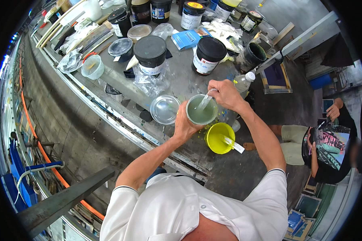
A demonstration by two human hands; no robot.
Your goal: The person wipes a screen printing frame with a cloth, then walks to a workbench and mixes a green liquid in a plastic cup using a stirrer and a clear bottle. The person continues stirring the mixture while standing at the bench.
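My left hand is wrapped around the side of a plastic cup of grey-green liquid. In my right hand is the upper end of a translucent white stirring stick, whose lower end dips into that liquid. A tub of bright yellow ink or paint stands just below the cup, with a white flat stick leaning over its rim. Left of the cup lies a clear round plastic lid. A clear bottle with a white cap stands beyond my right hand.
Black-lidded jars, a blue box and an open plastic tub crowd the grey worktable. A dark, stained container stands at its right. Another person is at the right, holding a colourful printed item.
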